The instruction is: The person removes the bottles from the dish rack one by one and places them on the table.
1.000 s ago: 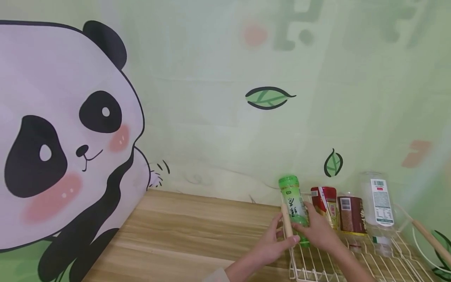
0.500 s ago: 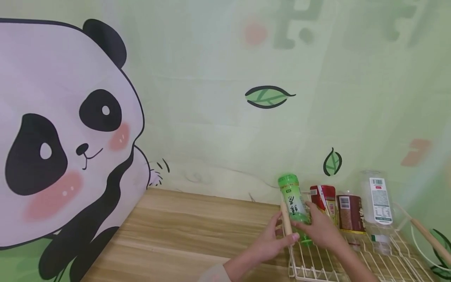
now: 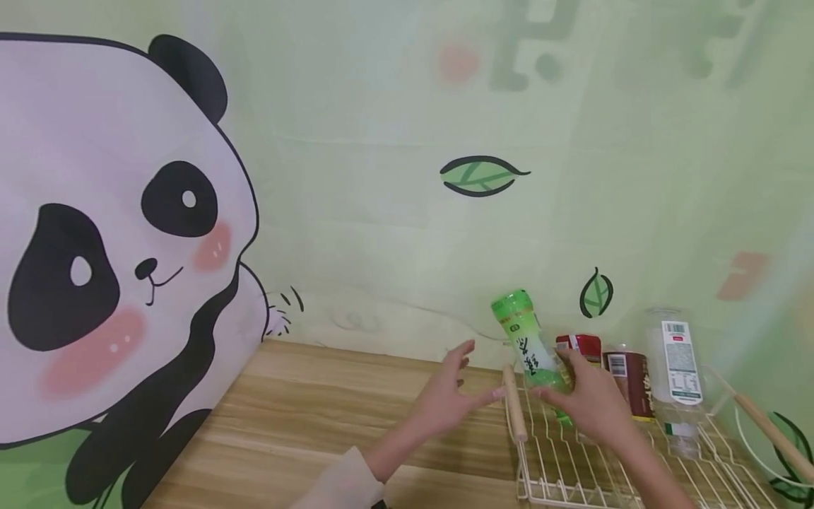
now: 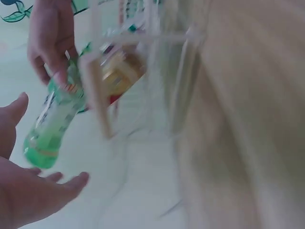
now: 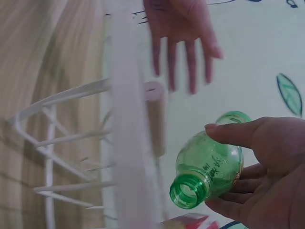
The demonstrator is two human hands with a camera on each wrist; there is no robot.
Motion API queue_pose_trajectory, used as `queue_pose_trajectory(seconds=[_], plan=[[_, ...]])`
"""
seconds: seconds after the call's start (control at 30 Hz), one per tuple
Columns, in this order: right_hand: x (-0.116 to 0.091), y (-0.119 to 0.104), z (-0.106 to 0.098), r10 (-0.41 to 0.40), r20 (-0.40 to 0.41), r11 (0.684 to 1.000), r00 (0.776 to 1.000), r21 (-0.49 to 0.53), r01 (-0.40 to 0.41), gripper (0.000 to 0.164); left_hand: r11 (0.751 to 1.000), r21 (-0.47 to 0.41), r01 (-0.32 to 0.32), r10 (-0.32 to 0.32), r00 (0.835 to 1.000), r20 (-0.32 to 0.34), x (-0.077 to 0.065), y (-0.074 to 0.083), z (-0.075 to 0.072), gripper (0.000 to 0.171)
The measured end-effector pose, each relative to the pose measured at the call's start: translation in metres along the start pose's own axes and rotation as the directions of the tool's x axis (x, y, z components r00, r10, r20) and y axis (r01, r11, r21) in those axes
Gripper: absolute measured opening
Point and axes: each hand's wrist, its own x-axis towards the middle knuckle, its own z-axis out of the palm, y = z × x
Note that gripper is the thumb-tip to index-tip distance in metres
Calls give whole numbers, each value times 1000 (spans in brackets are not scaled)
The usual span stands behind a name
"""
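Green bottle (image 3: 528, 346): one, of clear plastic. We find it above the left end of the wire rack (image 5: 131, 143), just inside the wooden handle (image 3: 514, 403). It is base up and leaning, with its uncapped mouth downward. In our judgement, holding it near the neck leaves the body free to tip and gives close control of the mouth; the lean would keep it off the handle.

Right hand (image 3: 594, 399): grip curled on the green bottle, thumb on one side and fingers on the other, spread only as wide as the bottle. The forearm reaches in from the lower right, over the rack.

Left hand (image 3: 439, 399): grip wide, fingers extended, nothing held. The palm faces the bottle from across the handle; whether the thumb touches the handle we cannot tell. The forearm slants up from the lower middle, above the table (image 3: 318, 396), in a pale sleeve (image 3: 343, 488).

Also in the rack, toward its back: red container (image 3: 588, 348), partly behind the right hand; brown can (image 3: 636, 385), beside it; clear bottle (image 3: 680, 360) with a white label, seemingly neck down. We judge that standing in a row lets the wires steady them and leaves the front wires bare.
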Motion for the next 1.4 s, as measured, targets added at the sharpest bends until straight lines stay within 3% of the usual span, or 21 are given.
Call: queue_pose_trajectory(seconds=[0.1, 0.17, 0.2, 0.27, 0.37, 0.4, 0.43, 0.5, 0.57, 0.6, 0.63, 0.7, 0.83, 1.07, 1.13, 1.4], plan=[[-1, -7, -5, -25, -20, 1000, 999, -11, 25, 89, 985, 118, -127, 133, 990, -43, 1, 14, -25, 99], [-2, -12, -7, -47, -24, 999, 999, -1, 47, 86, 947, 225, -228, 242, 970, -35, 2, 25, -39, 99], [-3, -16, -7, -58, -23, 998, 998, 5, 58, 84, 915, 284, -288, 305, 952, -18, 2, 29, -45, 99], [-5, -22, -8, -99, -30, 995, 995, 4, 99, 80, 823, 409, -395, 420, 907, 30, 4, 39, -55, 97], [-8, -31, -7, -181, -45, 983, 982, -2, 182, 76, 620, 597, -509, 551, 824, 131, 7, 52, -66, 96], [-8, -33, -7, -212, -52, 977, 976, -11, 212, 75, 553, 645, -528, 573, 802, 165, 8, 55, -68, 96], [-9, -35, -6, -242, -61, 970, 968, -25, 241, 74, 487, 693, -531, 578, 791, 200, 9, 58, -71, 96], [-9, -39, -5, -289, -69, 957, 955, -50, 286, 74, 380, 760, -527, 556, 787, 268, 10, 64, -74, 95], [-9, -42, -3, -323, -60, 945, 945, -77, 318, 74, 316, 798, -513, 494, 807, 324, 11, 67, -76, 93], [-10, -43, -2, -336, -47, 940, 941, -85, 332, 74, 298, 811, -504, 450, 823, 346, 11, 69, -76, 91], [-11, -44, -2, -347, -31, 935, 937, -89, 343, 74, 289, 819, -495, 401, 840, 366, 11, 69, -76, 90], [-12, -47, 0, -370, 2, 926, 929, -82, 369, 74, 295, 825, -481, 305, 866, 396, 10, 70, -76, 87], [-16, -50, 2, -406, 33, 912, 913, -53, 407, 74, 322, 827, -460, 187, 888, 420, 9, 67, -72, 76], [-18, -49, 6, -408, 35, 909, 912, -80, 409, 73, 384, 801, -460, 193, 888, 417, 11, 56, -67, 68], [-17, -49, 7, -400, 36, 912, 916, -87, 402, 72, 391, 799, -456, 192, 890, 414, 11, 54, -66, 69], [-15, -53, 13, -406, 9, 909, 914, -103, 404, 73, 366, 824, -433, 195, 901, 387, 6, 54, -67, 63]])
